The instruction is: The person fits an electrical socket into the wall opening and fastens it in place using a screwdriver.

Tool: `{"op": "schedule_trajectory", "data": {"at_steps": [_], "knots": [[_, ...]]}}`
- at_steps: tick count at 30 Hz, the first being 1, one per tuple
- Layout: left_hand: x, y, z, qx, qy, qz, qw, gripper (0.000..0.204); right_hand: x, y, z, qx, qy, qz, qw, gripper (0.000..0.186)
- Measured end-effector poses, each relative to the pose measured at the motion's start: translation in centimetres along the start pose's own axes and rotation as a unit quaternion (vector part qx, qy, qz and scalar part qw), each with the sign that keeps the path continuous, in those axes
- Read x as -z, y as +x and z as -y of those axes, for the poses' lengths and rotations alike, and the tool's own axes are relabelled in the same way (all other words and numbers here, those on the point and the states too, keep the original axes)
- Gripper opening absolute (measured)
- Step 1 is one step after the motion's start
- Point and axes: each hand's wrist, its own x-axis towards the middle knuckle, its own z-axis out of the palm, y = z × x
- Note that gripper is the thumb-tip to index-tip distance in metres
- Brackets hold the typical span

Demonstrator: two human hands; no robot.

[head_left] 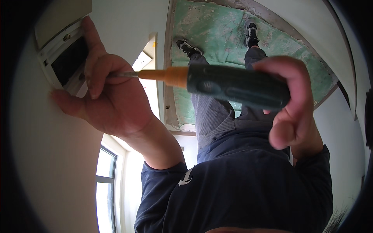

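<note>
A screwdriver (237, 86) with a thick dark green handle and an orange collar lies roughly level across the view. My right hand (295, 93) curls round the butt of its handle, index finger on top and thumb below. My left hand (114, 91) has bent fingers about the thin metal shaft, with one finger stretched up along a wall fixture and the thumb spread downward. That fixture is a white rectangular frame (49, 72) with a dark opening (70, 62), set in the wall. My left fingers hide the screwdriver's tip.
A light-coloured cover panel (62, 19) sits above the frame. Green sheeting (217, 23), dusty and stained, covers the floor under my feet. A window (105, 186) is at lower left, and a pale curved-looking wall (318, 27) rises on the right.
</note>
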Motion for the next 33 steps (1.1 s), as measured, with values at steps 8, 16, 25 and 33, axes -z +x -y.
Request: {"op": "schedule_trajectory", "data": {"at_steps": [8,16,25,33], "knots": [[-0.2,-0.1,0.0,-0.011,0.004,-0.019,1.000,0.103,0.0,0.4,-0.4,-0.110,0.078,0.033,0.990,0.088],[0.1,-0.2,-0.3,-0.008,-0.029,-0.014,0.999,0.106,-1.3,0.3,-2.0,0.179,-0.058,-0.021,0.982,0.081],[0.1,-0.1,-0.1,-0.001,-0.062,-0.027,0.998,0.105,-0.2,0.0,-1.0,0.004,-0.117,0.024,0.993,0.051],[0.7,0.0,-0.6,0.002,-0.078,-0.028,0.997,0.098,-0.7,1.3,-0.9,0.154,-0.190,-0.022,0.969,0.056]]}}
